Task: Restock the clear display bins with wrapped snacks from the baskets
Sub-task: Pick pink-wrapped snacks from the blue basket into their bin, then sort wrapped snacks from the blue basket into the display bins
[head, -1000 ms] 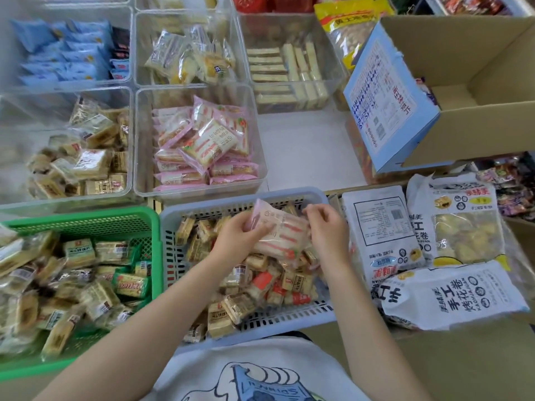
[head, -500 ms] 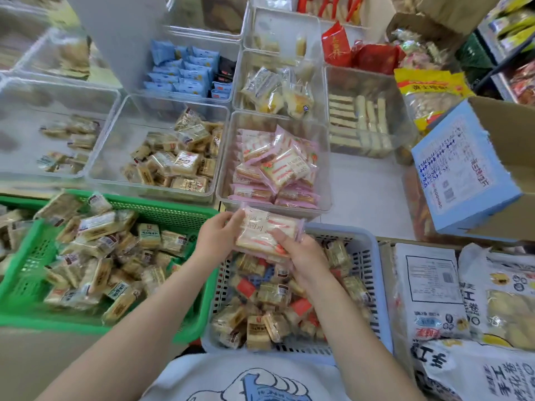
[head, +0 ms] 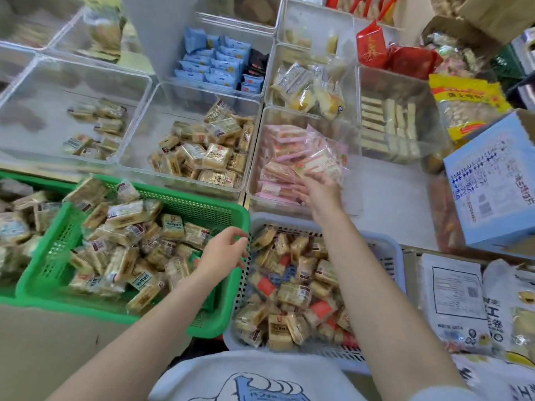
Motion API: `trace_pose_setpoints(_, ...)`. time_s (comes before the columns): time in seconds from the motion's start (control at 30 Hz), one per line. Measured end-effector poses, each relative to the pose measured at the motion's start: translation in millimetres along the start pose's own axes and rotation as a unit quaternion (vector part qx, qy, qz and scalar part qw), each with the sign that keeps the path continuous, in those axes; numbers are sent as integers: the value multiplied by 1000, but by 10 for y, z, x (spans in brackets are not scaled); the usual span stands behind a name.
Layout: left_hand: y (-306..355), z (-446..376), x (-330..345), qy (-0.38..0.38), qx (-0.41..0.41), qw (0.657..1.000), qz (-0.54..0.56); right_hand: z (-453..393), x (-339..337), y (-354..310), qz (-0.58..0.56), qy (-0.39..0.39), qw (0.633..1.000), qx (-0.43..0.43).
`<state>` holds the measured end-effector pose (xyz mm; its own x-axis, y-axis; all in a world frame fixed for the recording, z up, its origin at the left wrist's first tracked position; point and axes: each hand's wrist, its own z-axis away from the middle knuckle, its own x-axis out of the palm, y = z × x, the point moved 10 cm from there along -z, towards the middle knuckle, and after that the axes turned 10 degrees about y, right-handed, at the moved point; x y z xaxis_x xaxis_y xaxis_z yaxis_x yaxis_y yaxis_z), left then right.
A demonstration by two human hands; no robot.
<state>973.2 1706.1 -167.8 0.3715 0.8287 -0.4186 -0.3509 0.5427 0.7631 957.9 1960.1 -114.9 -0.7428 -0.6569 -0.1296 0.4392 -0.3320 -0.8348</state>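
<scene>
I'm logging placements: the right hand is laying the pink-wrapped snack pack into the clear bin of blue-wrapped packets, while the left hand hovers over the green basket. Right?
Not quite. In the head view the right hand lays the pink-wrapped snack pack into the clear bin of pink-wrapped packs, not the blue ones. The left hand does hover over the green plastic basket.

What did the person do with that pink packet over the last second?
The pink packet, held by both hands over the blue-grey basket a second ago, went forward into the clear bin of pink snacks. The right hand reaches in at it; whether it still grips is unclear. The left hand let go and hangs empty over the green basket. Baskets and bins stayed put.
</scene>
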Motion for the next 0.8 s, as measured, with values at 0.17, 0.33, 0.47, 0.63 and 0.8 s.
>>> trace_pose_setpoints(0.17, -144, -4, 201, 0, 78, 979, -188, 375, -652, 772, 205, 36, 977, -54)
trace_pose_setpoints(0.33, -157, 120, 514, -3, 237, 929, -286, 335, -893, 1447, 456, 42, 881, -117)
trace_pose_setpoints(0.47, -158, 132, 479, 3, 256, 927, -273, 268, -596, 1646, 546, -47, 822, -151)
trace_pose_setpoints(0.63, -155, 163, 445, -17, 273, 918, -287, 82, -362, 1657, 665, -80, 717, -192)
trace_pose_setpoints(0.8, -169, 223, 451, -36, 281, 907, -311, 73, -472, 1432, 604, -4, 776, -183)
